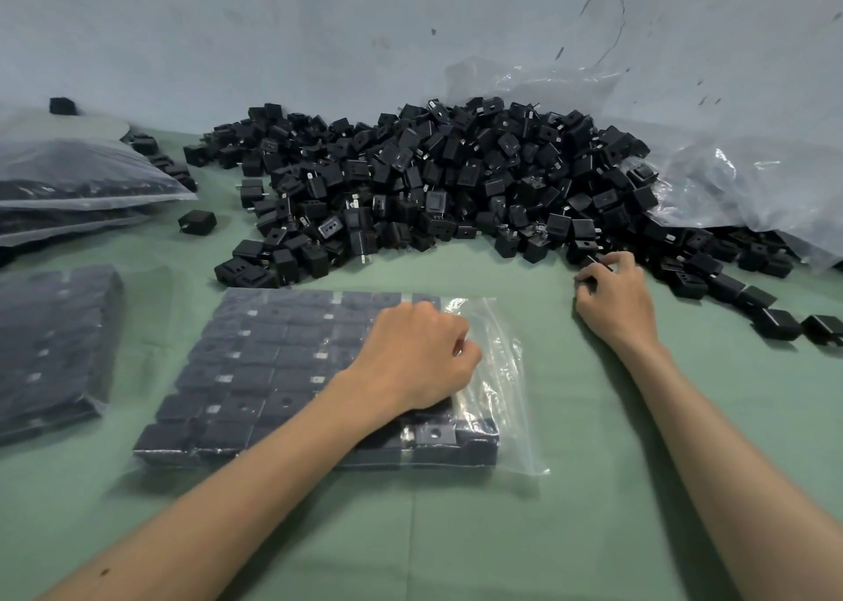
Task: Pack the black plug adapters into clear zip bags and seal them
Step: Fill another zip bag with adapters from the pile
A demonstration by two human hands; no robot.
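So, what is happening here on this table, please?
A person is packing black plug adapters into clear bags. The left hand, fingers curled, holds the zip bag near its clear right end, which has no adapters in it yet. The rest of this bag lies flat on the green table, filled with neat rows. The right hand grips an adapter at the edge of the loose pile. Filled bags lie at the left.
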